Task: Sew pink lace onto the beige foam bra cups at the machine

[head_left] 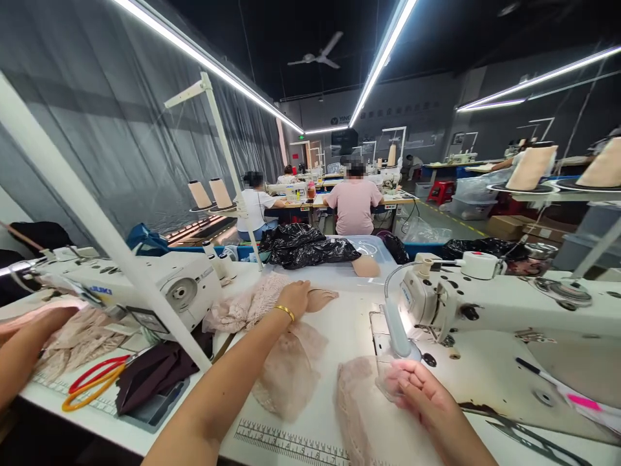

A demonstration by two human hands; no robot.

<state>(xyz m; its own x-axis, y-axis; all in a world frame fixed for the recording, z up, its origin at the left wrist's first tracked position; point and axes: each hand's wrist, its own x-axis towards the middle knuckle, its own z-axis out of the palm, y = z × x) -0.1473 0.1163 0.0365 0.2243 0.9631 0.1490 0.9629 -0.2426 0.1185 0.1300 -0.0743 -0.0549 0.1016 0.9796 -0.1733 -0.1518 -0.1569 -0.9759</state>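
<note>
My right hand (420, 391) is closed, pinching the edge of a sheer beige lace-edged fabric piece (361, 411) just in front of the sewing machine's needle area (400, 343). The piece lies spread on the white table toward me. Farther off, my left hand (295, 298), with a gold bracelet at the wrist, touches a small beige fabric piece (321, 299). Its fingertips are hidden behind the hand. Beside it lies a bunched heap of beige lace (235, 310). Under my left forearm spreads another sheer beige piece (288, 375).
A printed ruler (291, 443) runs along the table's front edge. Black thread snips (533, 443) and a marker pen (538, 369) lie right. At left, another person's arm (29, 349) handles lace by a second sewing machine (140, 285), near scissors (92, 382). A black plastic bag (310, 246) sits behind.
</note>
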